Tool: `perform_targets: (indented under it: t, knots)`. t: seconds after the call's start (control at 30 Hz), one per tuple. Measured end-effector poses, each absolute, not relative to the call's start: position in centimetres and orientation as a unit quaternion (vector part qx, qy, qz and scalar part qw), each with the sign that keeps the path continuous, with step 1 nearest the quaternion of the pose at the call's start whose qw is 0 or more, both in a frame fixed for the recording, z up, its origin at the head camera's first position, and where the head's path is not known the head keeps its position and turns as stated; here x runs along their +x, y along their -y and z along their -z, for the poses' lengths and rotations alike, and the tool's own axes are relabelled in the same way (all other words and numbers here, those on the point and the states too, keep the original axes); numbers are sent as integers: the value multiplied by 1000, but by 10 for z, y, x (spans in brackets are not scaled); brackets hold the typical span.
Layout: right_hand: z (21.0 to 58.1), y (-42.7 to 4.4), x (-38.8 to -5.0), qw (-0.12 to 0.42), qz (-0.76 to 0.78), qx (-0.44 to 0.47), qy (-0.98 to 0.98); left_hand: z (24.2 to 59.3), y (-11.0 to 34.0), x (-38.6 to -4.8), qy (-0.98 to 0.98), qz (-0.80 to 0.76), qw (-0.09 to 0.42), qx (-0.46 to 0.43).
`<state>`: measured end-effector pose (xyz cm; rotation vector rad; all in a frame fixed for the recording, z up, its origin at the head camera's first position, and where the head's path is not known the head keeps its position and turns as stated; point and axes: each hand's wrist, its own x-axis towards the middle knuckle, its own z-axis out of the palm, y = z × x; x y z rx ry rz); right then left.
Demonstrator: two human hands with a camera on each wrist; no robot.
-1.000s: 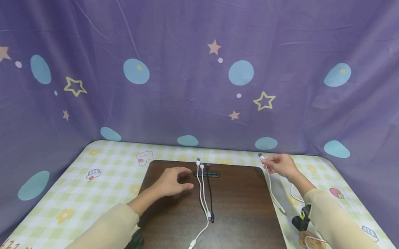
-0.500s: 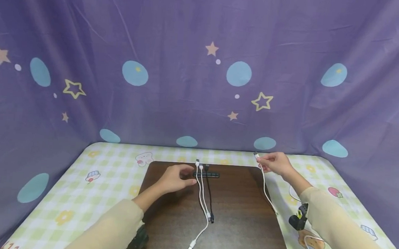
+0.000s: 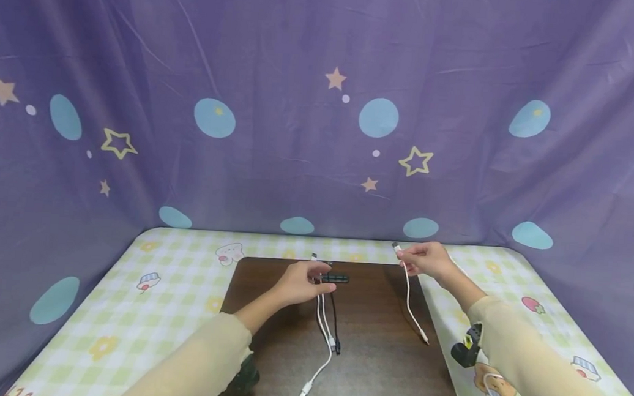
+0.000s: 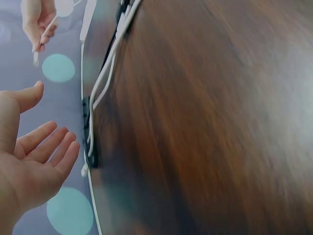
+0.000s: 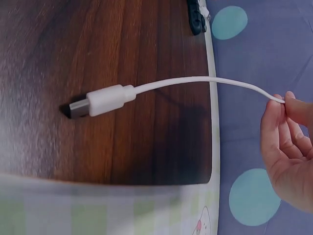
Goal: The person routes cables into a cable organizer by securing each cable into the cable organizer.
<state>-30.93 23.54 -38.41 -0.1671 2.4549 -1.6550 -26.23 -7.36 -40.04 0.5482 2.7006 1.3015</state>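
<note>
My right hand (image 3: 428, 259) pinches a white cable (image 3: 408, 290) near its upper plug, over the board's right back corner; the other end hangs above the wood, its metal plug large in the right wrist view (image 5: 105, 100). My left hand (image 3: 299, 282), fingers apart and holding nothing, hovers over the dark cable holder (image 3: 336, 279) at the board's back edge and hides part of it. Two white cables and a black cable (image 3: 335, 316) run forward from that holder. In the left wrist view, the left palm (image 4: 36, 166) faces up beside the holder (image 4: 89, 132).
The brown board (image 3: 382, 374) lies on a checked tablecloth (image 3: 178, 286). Another white cable (image 3: 488, 388) rests at the right beside my right sleeve. A purple curtain (image 3: 274, 176) stands behind the table.
My right hand has moved left with the cable, whose lower end now hangs over the board. My left hand has moved right, over the holder.
</note>
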Motion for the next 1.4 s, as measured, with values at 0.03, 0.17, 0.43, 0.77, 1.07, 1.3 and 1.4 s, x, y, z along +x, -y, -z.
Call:
perform_targets:
  t: [0.03,0.17,0.43,0.77,1.07,1.3,1.4]
  knots:
    - [383,-233,-309,90,558,-56,-823,400,71,-262,-883,-431,52,180]
    - [381,-224,-309,96,564,-56,-818,399,60,-261,-872,-449,65,185]
    - [381,-211,-309,105,580,-49,-806,400,38,-259,-859,-470,79,185]
    - [385,-195,-311,111,591,-41,-798,406,16,-258,-834,-512,122,162]
    - [390,-186,-310,120,606,-47,-785,415,2,-251,-834,-511,120,170]
    - [393,-182,-310,116,613,-44,-780,419,-5,-243,-803,-560,135,152]
    - [394,-181,-311,113,618,-37,-777,421,-7,-241,-762,-614,158,134]
